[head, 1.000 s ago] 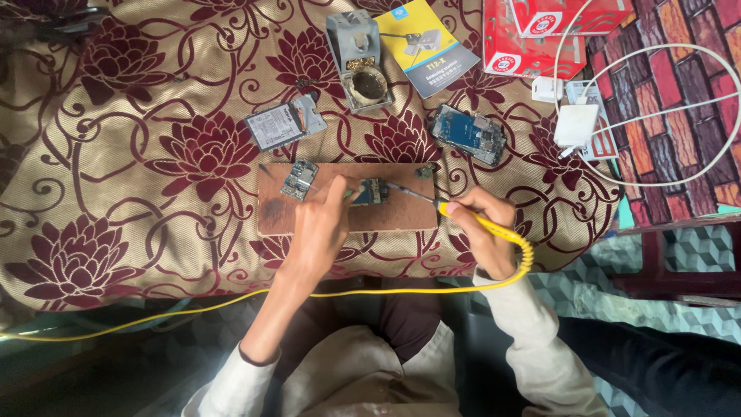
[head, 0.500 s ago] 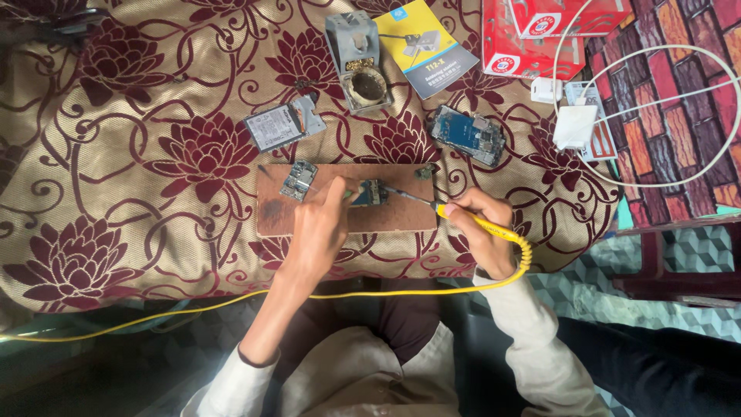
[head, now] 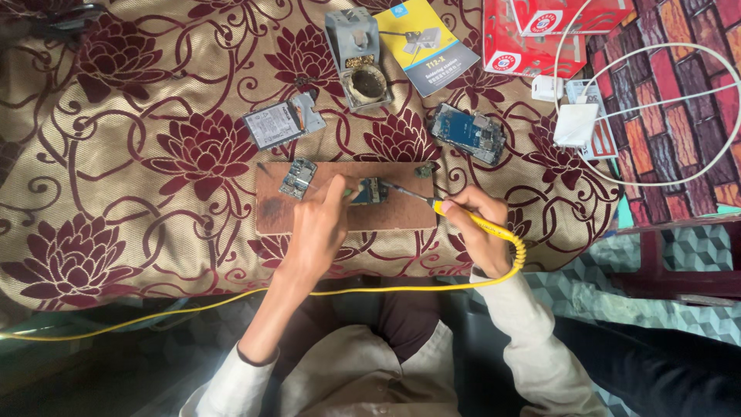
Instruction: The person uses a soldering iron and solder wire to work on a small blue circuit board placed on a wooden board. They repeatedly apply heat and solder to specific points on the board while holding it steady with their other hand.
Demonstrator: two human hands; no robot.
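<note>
We count two small circuit boards on the brown wooden board [head: 340,220]: one circuit board [head: 298,177] lies free at its left end, and another small board [head: 372,191] sits mid-board. Our left hand [head: 320,224] lies palm down, fingers [head: 340,189] pressed together on that middle board. Our right hand [head: 478,232] has fingers clamped on one yellow soldering iron [head: 463,215], tip touching the board. One grey iron stand [head: 356,50] sits beyond, on the floral cloth [head: 139,154].

Bystanders on the flowered cloth
A grey stand [head: 356,50], yellow booklet [head: 424,42], red box [head: 540,35], white charger [head: 575,125] and bare phone board [head: 468,133] lie near the top.
</note>
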